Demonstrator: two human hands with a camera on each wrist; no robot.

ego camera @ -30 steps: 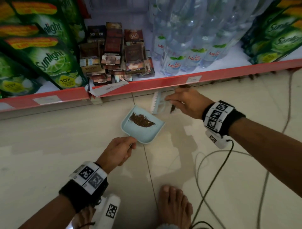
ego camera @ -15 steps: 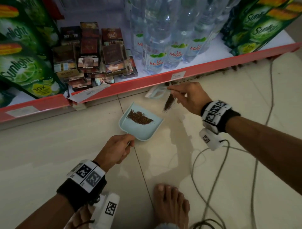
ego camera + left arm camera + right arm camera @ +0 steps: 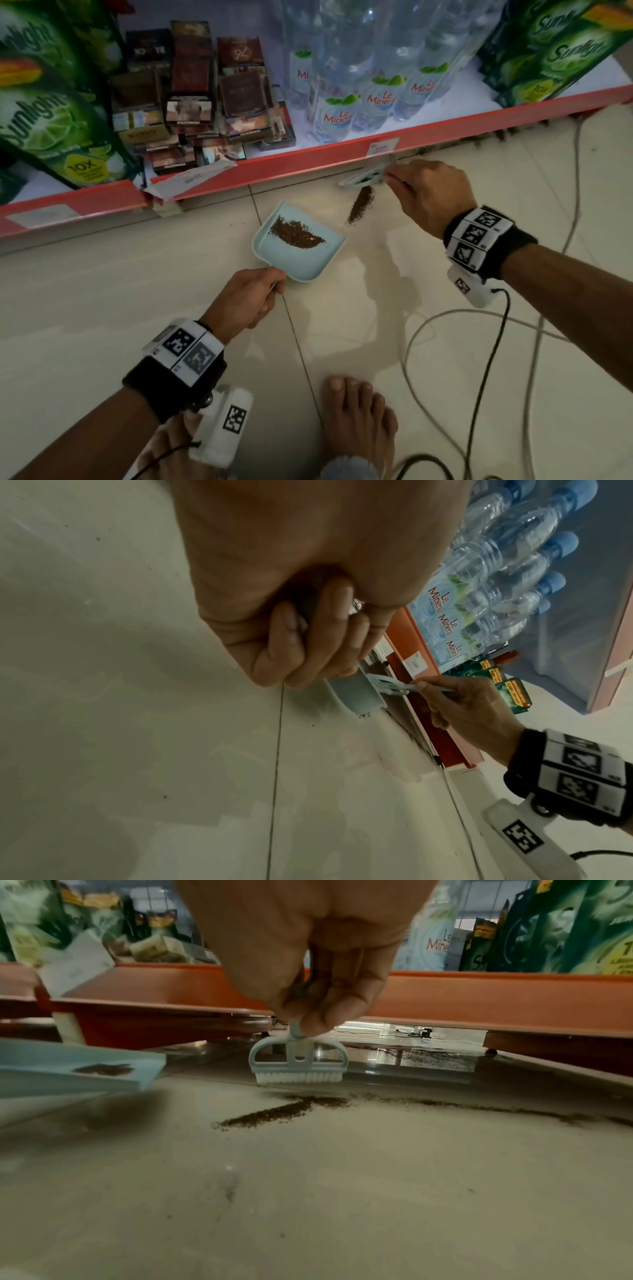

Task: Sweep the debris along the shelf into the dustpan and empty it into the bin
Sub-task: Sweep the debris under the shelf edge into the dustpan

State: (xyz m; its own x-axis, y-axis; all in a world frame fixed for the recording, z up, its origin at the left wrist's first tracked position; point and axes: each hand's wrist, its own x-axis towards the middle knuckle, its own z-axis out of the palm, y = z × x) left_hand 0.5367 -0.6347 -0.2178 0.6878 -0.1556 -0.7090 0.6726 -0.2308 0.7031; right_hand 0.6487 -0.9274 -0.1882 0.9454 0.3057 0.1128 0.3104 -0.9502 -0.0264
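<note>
A pale blue dustpan [image 3: 301, 255] lies on the tiled floor with a heap of brown debris [image 3: 296, 233] in it. My left hand [image 3: 245, 299] grips its handle; in the left wrist view my curled fingers [image 3: 310, 639] wrap that handle. My right hand [image 3: 428, 192] pinches the handle of a small pale blue brush [image 3: 364, 176] with white bristles [image 3: 299, 1078], held at the base of the red shelf edge [image 3: 308, 161]. A streak of brown debris [image 3: 359, 205] lies on the floor between brush and dustpan, and more debris [image 3: 514, 1111] trails right along the shelf base. No bin is in view.
The low shelf carries green detergent pouches [image 3: 51, 113], stacked cigarette packs [image 3: 191, 102] and water bottles [image 3: 359, 85]. Cables [image 3: 479, 359] loop over the floor on the right. My bare foot [image 3: 359, 418] stands near the bottom. A loose price strip [image 3: 191, 178] hangs off the shelf edge.
My right hand has carried the brush to the right, away from the dustpan, to the shelf base. A streak of debris now lies on the floor. The dustpan stays put.
</note>
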